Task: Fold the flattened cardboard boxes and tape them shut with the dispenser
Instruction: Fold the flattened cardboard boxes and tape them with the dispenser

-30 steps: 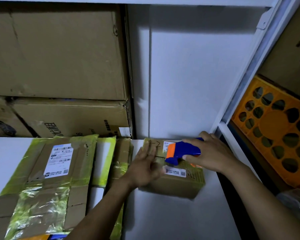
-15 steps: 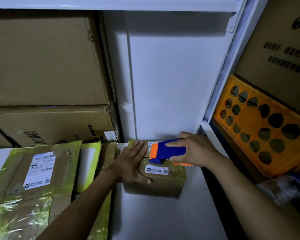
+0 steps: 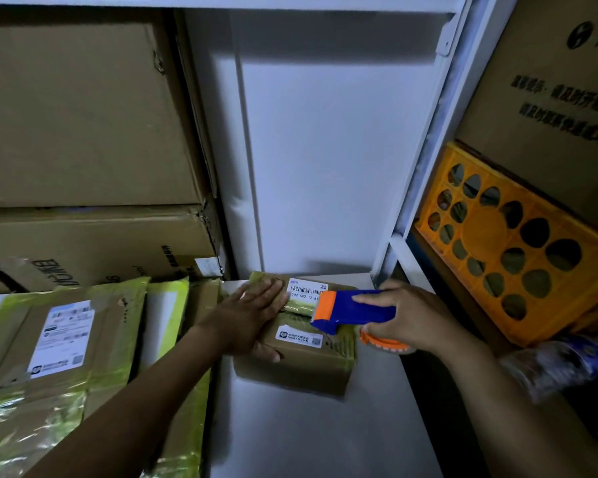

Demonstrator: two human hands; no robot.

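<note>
A small brown cardboard box (image 3: 301, 367) with white barcode labels sits on the white shelf surface (image 3: 308, 436). My left hand (image 3: 252, 319) lies flat on the box's top left side, fingers straight, pressing it down. My right hand (image 3: 415, 319) grips a blue and orange tape dispenser (image 3: 353, 310), whose orange front end rests on the box top over the centre seam. A strip of tape runs along the seam between my left hand and the dispenser.
Taped cardboard parcels with yellowish tape (image 3: 63, 357) lie at the left. Large brown cartons (image 3: 83, 132) are stacked behind them. An orange perforated crate (image 3: 511, 250) and a printed carton (image 3: 549, 98) fill the right bay beyond the white shelf post (image 3: 425, 174).
The dispenser has slid to the right along the box top, uncovering the upper barcode label. My left hand stays flat on the box. The camera view has shifted.
</note>
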